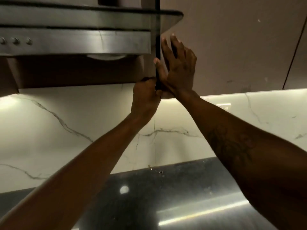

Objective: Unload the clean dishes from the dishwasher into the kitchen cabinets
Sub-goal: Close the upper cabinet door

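The beige upper cabinet door (232,47) fills the upper right, with its dark left edge (157,47) right beside the range hood. My left hand (145,98) curls its fingers round the bottom left corner of that door. Just above it, my right hand (178,67) lies flat on the door's face with the fingers straight and pointing up; its thumb rests along the dark edge. The door stands only a narrow crack from the cabinet, so the inside is hidden. No dishes and no dishwasher are in view.
A stainless steel range hood (74,42) with three knobs hangs close on the left of the door. A second cabinet door (299,60) adjoins at the right. A white marbled backsplash (74,123) runs below, above a dark shiny countertop (166,205).
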A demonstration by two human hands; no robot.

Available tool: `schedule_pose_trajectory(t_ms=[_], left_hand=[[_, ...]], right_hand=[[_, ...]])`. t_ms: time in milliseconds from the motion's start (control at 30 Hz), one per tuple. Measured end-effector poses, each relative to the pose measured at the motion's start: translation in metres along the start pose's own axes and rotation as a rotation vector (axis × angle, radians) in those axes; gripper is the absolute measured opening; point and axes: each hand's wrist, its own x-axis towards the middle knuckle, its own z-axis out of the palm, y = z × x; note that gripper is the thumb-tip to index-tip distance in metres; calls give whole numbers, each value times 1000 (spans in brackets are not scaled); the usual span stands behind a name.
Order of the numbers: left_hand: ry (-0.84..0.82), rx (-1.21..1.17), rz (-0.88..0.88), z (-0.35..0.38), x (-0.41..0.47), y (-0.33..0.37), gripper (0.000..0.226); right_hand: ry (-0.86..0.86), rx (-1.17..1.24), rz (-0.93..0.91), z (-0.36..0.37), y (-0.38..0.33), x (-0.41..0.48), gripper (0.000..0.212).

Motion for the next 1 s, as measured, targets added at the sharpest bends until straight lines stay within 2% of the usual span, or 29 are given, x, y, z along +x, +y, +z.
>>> schedule_pose_trajectory(t_ms=[67,167,233,367,467,600,867,1000], left_hand=[[32,12,0,0,-5,6,8],[-2,112,75,4,-13,12,46],[-16,151,164,10,-18,22,58],[-68,106,278,30,-30,58,46],[-135,41,281,49,-51,93,48],[-237,79,344,82,-78,145,55],[-446,-49,399,152,-118,296,65],[-508,-111,499,176,-143,369,65]], right_hand=[[-26,73,20,-10,0,-1,54],[-31,186,42,-28,4,-20,44],[-37,222,45,-47,14,-40,40],[-59,179,99,-95,44,-73,36],[-66,131,99,-133,83,-99,33],[-142,30,134,-193,141,-135,35],[-296,-232,272,-347,250,-198,41],[-366,-348,342,-421,292,-225,41]])
